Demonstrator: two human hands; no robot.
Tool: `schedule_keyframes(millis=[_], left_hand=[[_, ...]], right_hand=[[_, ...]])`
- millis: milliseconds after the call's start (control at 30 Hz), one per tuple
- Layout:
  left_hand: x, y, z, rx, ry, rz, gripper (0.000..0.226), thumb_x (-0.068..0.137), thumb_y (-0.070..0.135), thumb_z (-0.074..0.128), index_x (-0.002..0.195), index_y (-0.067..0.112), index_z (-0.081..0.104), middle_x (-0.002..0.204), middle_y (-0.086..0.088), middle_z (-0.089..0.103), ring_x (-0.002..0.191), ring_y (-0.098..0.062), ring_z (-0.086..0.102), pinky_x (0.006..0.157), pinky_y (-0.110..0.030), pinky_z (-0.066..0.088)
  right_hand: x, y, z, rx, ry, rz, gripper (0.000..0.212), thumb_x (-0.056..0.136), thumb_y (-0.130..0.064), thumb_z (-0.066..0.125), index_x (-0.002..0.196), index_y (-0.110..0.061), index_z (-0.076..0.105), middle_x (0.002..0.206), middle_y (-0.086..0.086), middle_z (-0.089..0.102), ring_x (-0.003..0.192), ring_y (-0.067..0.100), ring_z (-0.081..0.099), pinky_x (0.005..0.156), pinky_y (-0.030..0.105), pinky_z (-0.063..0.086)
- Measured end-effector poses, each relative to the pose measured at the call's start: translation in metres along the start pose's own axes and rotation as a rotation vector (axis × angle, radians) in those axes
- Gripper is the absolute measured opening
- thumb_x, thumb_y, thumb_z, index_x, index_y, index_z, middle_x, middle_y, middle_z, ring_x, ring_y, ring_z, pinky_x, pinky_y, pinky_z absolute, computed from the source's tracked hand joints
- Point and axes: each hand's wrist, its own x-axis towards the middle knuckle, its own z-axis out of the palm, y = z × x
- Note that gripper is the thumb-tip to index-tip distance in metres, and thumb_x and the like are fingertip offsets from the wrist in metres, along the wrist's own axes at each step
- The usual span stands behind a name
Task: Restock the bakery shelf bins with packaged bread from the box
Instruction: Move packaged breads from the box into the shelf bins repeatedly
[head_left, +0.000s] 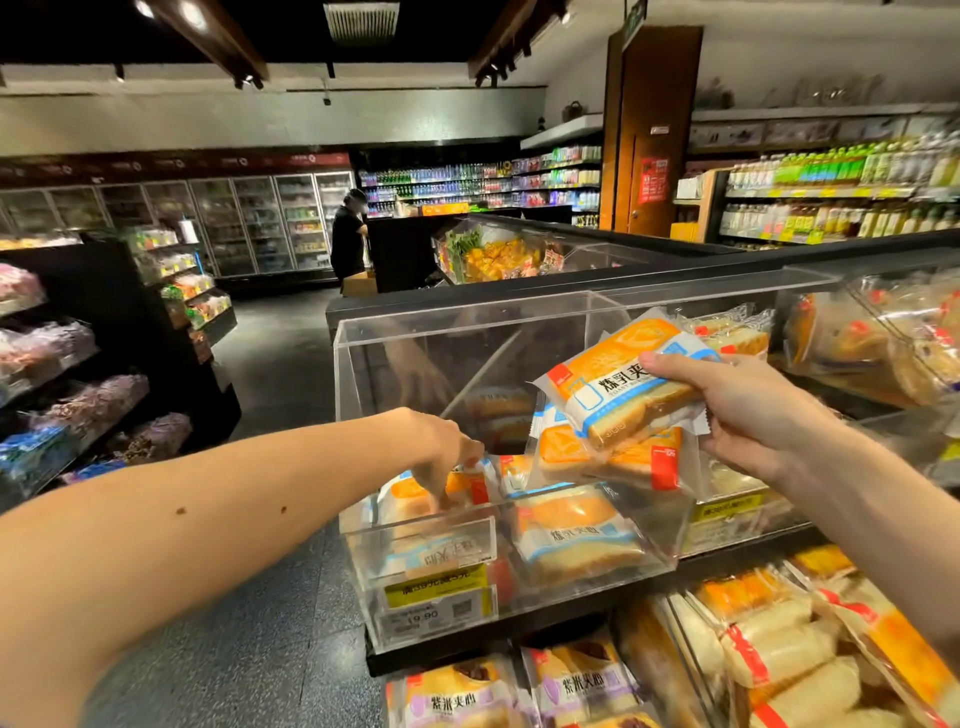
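A clear acrylic bin (415, 332) stands at the left end of the bakery shelf, with several orange-and-white bread packets (571, 535) lying in its bottom. My left hand (447, 452) reaches down into the bin, its fingertips on a packet (410, 493) near the front wall; whether it pinches it is unclear. My right hand (748, 410) holds a stack of two or three of the same bread packets (618, 395) above the bin's right side, thumb on top. The box is out of view.
More acrylic bins (883, 338) of wrapped bread run to the right. A lower shelf holds purple-labelled packets (571, 686) and white rolls (779, 639). An aisle with a dark shelf unit (130, 338) lies left. A person (348, 239) stands far back by the fridges.
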Motion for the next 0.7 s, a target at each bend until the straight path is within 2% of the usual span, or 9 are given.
schedule_keyframes(millis=[67,133,200,267,333,400,500,600,700], left_hand=[[-0.006,0.0,-0.006,-0.083,0.008,0.019,0.076,0.081,0.044,0.078,0.145,0.026,0.041,0.135,-0.004,0.053,0.102,-0.023,0.054,0.084,-0.034,0.045],[-0.013,-0.002,-0.018,-0.284,0.17,0.067,0.063,0.084,0.033,0.076,0.14,0.022,0.049,0.133,-0.004,0.058,0.114,-0.025,0.058,0.092,-0.034,0.047],[-0.024,-0.003,-0.033,-0.736,0.336,0.141,0.049,0.088,0.01,0.065,0.135,0.017,0.054,0.125,-0.01,0.065,0.111,-0.028,0.063,0.091,-0.036,0.051],[-0.04,0.003,-0.047,-1.268,0.333,0.256,0.039,0.091,0.0,0.053,0.126,0.018,0.059,0.116,-0.019,0.069,0.099,-0.03,0.067,0.084,-0.04,0.054],[-0.05,0.008,-0.055,-1.575,0.276,0.333,0.031,0.095,0.002,0.046,0.107,0.023,0.066,0.101,-0.015,0.072,0.083,-0.023,0.066,0.078,-0.037,0.054],[-0.055,0.014,-0.056,-1.639,0.247,0.356,0.027,0.098,0.005,0.046,0.097,0.023,0.067,0.08,-0.006,0.062,0.062,-0.013,0.057,0.062,-0.027,0.05],[-0.057,0.012,-0.053,-1.667,0.192,0.343,0.022,0.098,0.006,0.056,0.116,0.018,0.059,0.064,0.004,0.059,0.052,-0.006,0.053,0.053,-0.021,0.049],[-0.06,0.0,-0.048,-1.613,0.216,0.292,0.037,0.086,0.01,0.073,0.12,0.007,0.061,0.098,-0.009,0.071,0.084,-0.023,0.063,0.074,-0.031,0.052],[-0.064,-0.014,-0.047,-1.513,0.344,0.148,0.021,0.084,0.009,0.076,0.103,0.012,0.068,0.1,-0.011,0.074,0.085,-0.022,0.069,0.077,-0.033,0.056]], right_hand=[[0.0,0.001,0.001,0.009,-0.004,0.0,0.033,0.085,-0.017,0.075,0.112,-0.001,0.063,0.09,0.016,0.077,0.076,0.026,0.076,0.062,0.041,0.063],[0.0,0.001,0.0,0.027,0.0,-0.004,0.035,0.085,-0.017,0.074,0.114,-0.003,0.062,0.092,0.016,0.077,0.08,0.027,0.076,0.067,0.045,0.062],[0.001,0.002,-0.001,0.061,0.004,-0.016,0.037,0.086,-0.018,0.073,0.119,-0.006,0.061,0.094,0.015,0.077,0.083,0.026,0.076,0.072,0.046,0.061],[0.003,0.002,0.002,0.105,-0.001,-0.017,0.034,0.088,-0.018,0.071,0.119,-0.007,0.062,0.095,0.014,0.077,0.082,0.025,0.076,0.074,0.045,0.061],[0.005,0.002,0.009,0.159,-0.01,0.001,0.027,0.091,-0.017,0.068,0.114,-0.005,0.065,0.09,0.014,0.077,0.076,0.023,0.076,0.066,0.042,0.063],[0.007,0.002,0.017,0.217,-0.022,0.021,0.016,0.092,-0.016,0.066,0.105,-0.006,0.066,0.082,0.013,0.077,0.066,0.021,0.075,0.052,0.035,0.061],[0.011,0.002,0.028,0.246,-0.042,0.03,0.016,0.09,-0.018,0.067,0.103,-0.008,0.066,0.084,0.012,0.077,0.067,0.02,0.075,0.049,0.031,0.059],[0.014,0.003,0.032,0.216,-0.044,-0.039,0.03,0.089,-0.016,0.068,0.116,-0.006,0.064,0.094,0.012,0.077,0.079,0.021,0.076,0.061,0.033,0.061],[0.019,0.004,0.028,0.133,0.032,-0.138,0.04,0.088,-0.018,0.071,0.124,-0.006,0.06,0.097,0.012,0.077,0.088,0.025,0.075,0.086,0.045,0.059]])
